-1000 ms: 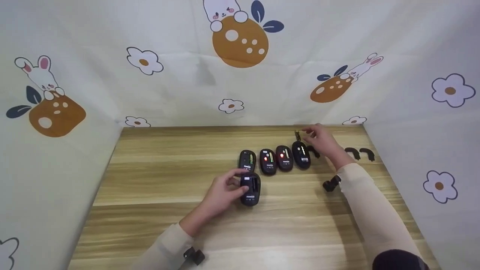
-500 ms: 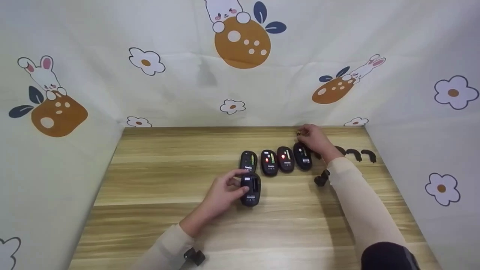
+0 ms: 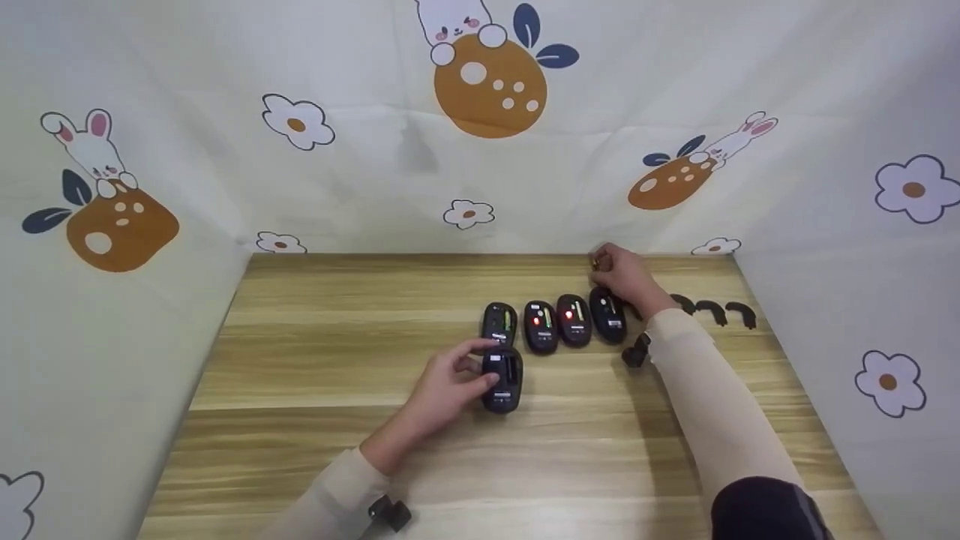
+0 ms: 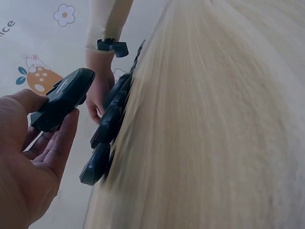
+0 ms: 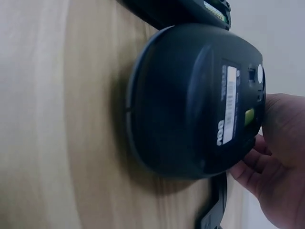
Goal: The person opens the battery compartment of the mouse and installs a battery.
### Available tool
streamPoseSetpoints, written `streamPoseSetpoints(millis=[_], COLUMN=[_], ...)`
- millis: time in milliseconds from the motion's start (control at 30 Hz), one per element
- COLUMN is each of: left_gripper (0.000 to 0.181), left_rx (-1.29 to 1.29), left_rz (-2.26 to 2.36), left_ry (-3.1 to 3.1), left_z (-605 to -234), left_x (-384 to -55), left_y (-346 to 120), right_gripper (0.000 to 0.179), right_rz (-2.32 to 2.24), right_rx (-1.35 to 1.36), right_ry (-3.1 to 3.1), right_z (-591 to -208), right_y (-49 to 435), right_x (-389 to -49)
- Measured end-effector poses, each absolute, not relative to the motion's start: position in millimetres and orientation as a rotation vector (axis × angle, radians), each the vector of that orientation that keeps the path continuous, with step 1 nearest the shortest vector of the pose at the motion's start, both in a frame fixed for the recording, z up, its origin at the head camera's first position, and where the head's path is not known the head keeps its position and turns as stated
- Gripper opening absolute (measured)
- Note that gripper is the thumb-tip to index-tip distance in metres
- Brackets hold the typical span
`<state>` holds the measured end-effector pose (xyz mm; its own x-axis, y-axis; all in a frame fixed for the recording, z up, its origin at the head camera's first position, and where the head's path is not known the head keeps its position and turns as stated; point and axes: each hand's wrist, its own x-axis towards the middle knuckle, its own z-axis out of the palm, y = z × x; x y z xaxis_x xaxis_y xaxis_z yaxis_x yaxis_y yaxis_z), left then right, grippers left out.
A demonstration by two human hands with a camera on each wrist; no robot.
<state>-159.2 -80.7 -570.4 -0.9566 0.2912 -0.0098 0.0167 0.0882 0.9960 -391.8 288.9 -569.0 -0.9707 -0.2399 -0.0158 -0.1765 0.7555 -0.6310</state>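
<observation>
My left hand (image 3: 448, 382) holds a black computer mouse (image 3: 502, 381), underside up, its battery slot bare. In the left wrist view this mouse (image 4: 62, 100) is clear of the table, between thumb and fingers. At the table's back edge my right hand (image 3: 627, 276) pinches a small battery (image 3: 596, 263); only its gold-coloured end shows. Just in front of that hand lies an upturned black mouse (image 3: 608, 315). To its left are two more mice, one (image 3: 574, 320) beside another (image 3: 540, 328), with red lights and batteries showing. A further mouse (image 3: 499, 322) lies behind the held one.
Curved black covers lie right of my right forearm, one (image 3: 711, 311) beside another (image 3: 741, 313), with a third (image 3: 682, 302) partly behind the wrist. Patterned cloth walls (image 3: 360, 187) enclose the wooden table (image 3: 337, 337) at the back and sides.
My right hand has moved left onto the battery behind the rightmost mouse, and its fingers have closed on it. The left hand and its mouse have stayed in place.
</observation>
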Motion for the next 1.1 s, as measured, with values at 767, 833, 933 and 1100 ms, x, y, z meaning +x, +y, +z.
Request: streamPoseSetpoints(millis=[767,833,933,1100], left_gripper=[0.051,0.052,0.052,0.051], left_rx=[0.292,0.289,0.294,0.317], left_rz=[1.961,1.968,1.981,1.996], left_ry=[2.183,2.172,2.153,2.14], left_z=[-567,-566,-566,-567], left_x=[-159,-159,-160,-160], left_y=[-80,-79,-78,-77], right_gripper=[0.032,0.03,0.026,0.02], right_rz=[-1.021,-1.078,-1.185,-1.463], right_rx=[-0.422,-0.447,-0.484,-0.517], right_ry=[2.958,2.993,3.016,2.919], right_z=[-566,-564,-560,-552], right_y=[286,285,281,271], right_x=[-391,-387,-380,-361])
